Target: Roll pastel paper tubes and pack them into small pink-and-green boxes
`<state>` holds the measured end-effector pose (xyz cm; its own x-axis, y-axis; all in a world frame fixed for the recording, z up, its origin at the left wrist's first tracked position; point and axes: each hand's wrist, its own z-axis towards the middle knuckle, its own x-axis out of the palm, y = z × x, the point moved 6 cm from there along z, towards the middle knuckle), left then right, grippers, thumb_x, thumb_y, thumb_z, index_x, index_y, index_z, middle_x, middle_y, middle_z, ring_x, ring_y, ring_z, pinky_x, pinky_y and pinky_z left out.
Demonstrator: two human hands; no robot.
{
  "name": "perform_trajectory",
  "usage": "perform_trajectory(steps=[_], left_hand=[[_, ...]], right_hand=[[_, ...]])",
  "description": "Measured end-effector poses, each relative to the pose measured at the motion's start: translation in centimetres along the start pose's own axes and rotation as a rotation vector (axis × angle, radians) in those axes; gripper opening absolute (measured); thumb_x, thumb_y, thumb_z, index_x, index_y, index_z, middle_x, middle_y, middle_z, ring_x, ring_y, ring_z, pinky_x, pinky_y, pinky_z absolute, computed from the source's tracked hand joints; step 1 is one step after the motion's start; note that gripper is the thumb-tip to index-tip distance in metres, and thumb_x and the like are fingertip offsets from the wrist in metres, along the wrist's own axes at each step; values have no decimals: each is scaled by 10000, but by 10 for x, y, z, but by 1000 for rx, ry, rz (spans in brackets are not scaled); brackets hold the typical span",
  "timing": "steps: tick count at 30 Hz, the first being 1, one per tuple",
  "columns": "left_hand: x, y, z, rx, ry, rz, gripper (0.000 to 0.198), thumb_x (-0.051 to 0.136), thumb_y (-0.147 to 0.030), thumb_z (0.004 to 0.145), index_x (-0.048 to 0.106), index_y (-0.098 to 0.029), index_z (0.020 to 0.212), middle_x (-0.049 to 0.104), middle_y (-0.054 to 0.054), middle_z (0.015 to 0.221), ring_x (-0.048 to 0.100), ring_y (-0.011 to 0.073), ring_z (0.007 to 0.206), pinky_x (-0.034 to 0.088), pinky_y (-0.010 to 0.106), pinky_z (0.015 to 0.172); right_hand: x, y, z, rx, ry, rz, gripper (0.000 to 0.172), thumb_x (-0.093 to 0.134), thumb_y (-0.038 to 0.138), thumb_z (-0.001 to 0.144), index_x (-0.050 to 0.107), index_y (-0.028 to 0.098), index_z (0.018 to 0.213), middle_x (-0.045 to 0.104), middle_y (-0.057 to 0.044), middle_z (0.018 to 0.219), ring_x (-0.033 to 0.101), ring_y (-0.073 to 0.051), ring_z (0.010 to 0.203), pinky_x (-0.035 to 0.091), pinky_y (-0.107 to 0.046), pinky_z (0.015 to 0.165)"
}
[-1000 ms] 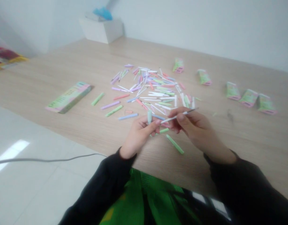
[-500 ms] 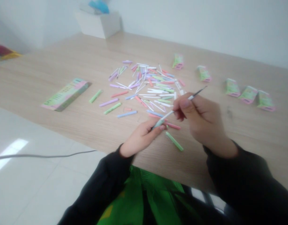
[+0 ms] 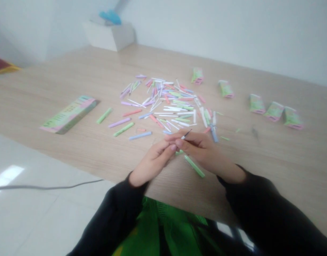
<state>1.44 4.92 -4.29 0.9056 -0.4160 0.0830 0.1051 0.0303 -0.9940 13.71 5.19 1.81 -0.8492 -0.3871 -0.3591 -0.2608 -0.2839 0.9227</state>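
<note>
Right hand: The bare right hand (image 3: 206,151), in a black sleeve (image 3: 262,199), pinched a thin white stick with a dark pointed tip (image 3: 186,134) between thumb and forefinger.
Left hand: The bare left hand (image 3: 153,160) met the right hand's fingertips, its own thumb and fingers drawn together; what lay between them was hidden, so I could not tell whether it gripped anything.
Stick: It was above the near part of the table, its tip slanting up to the far right and its lower end hidden between the hands.
Beside the hands: A slim bright green tube (image 3: 194,166) lay on the near side, just beside the right hand. A pale blue tube (image 3: 214,133) lay just to the hand's far side.
Heap: A loose scatter of pastel tubes and white sticks (image 3: 166,101) spread beyond the hands on the pale wood-grain table (image 3: 73,78).
Boxes: A long flat green-and-pink box (image 3: 70,113) lay on the left. Five small green-and-pink packets (image 3: 257,103) stood apart from the heap, toward the far right. A white box (image 3: 105,35) topped with something blue (image 3: 110,16) stood at the far left.
</note>
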Motion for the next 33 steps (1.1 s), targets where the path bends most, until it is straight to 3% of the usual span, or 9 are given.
perform_trajectory(steps=[2, 4, 8, 10, 12, 16, 22, 29, 33], left_hand=[[3, 0, -2, -2, 83, -76, 409, 565, -567, 974, 572, -201, 793, 379, -58, 592, 332, 104, 512, 278, 244, 486], [1, 2, -4, -27, 75, -159, 414, 556, -543, 990, 498, -201, 764, 345, -69, 605, 294, 84, 488, 222, 234, 463], [-9, 7, -7, -62, -26, -213, 423, 548, -520, 1005, 459, -197, 747, 363, -74, 591, 299, 70, 467, 212, 225, 452], [-12, 8, -8, -69, -49, -188, 424, 534, -511, 1016, 467, -193, 743, 384, -70, 582, 320, 72, 469, 236, 227, 459], [-13, 9, -9, -76, -52, -140, 434, 527, -513, 1019, 475, -192, 732, 394, -65, 578, 339, 79, 481, 262, 232, 472], [-17, 12, -8, -115, -91, -38, 467, 521, -533, 1017, 483, -192, 701, 398, -54, 585, 357, 94, 513, 294, 245, 499], [-23, 15, -8, -170, -154, 55, 540, 510, -604, 993, 458, -202, 637, 403, -45, 565, 376, 110, 508, 314, 257, 499], [-22, 8, -6, -167, -164, 112, 543, 498, -612, 992, 474, -209, 629, 415, -38, 548, 395, 119, 501, 326, 258, 487], [-23, 9, -6, -173, -175, 123, 532, 493, -601, 998, 474, -210, 637, 414, -38, 554, 396, 121, 510, 324, 264, 497]], right_hand=[[-9, -8, 3, 36, 60, 51, 493, 651, 543, 928, 668, 239, 1316, 695, -15, 853, 654, -172, 801, 545, -322, 770], [-38, -23, 11, 102, 52, -12, 605, 703, 534, 875, 611, 223, 1386, 672, -4, 828, 622, -155, 707, 524, -282, 647], [-139, -60, 36, 284, -276, -647, 315, 594, 334, 914, 765, 145, 1098, 735, -75, 889, 633, -186, 753, 503, -295, 667], [-172, -80, 52, 335, -304, -756, 330, 555, 237, 893, 777, 95, 1091, 750, -110, 895, 643, -204, 757, 493, -312, 701], [-190, -98, 69, 367, -287, -819, 345, 553, 177, 852, 788, 57, 1074, 762, -142, 910, 656, -223, 776, 486, -324, 732], [-194, -122, 101, 385, -176, -917, 331, 598, 123, 786, 813, 50, 1027, 778, -151, 938, 664, -231, 833, 468, -307, 785], [-191, -138, 133, 371, -59, -996, 347, 605, 121, 788, 816, 75, 1059, 779, -132, 973, 645, -215, 852, 444, -289, 802], [-189, -155, 140, 377, -60, -992, 219, 609, 130, 820, 805, 68, 896, 776, -150, 909, 646, -223, 853, 436, -301, 804], [-180, -135, 137, 332, -94, -952, 184, 603, 110, 832, 781, 75, 856, 766, -150, 912, 646, -223, 856, 437, -311, 803]])
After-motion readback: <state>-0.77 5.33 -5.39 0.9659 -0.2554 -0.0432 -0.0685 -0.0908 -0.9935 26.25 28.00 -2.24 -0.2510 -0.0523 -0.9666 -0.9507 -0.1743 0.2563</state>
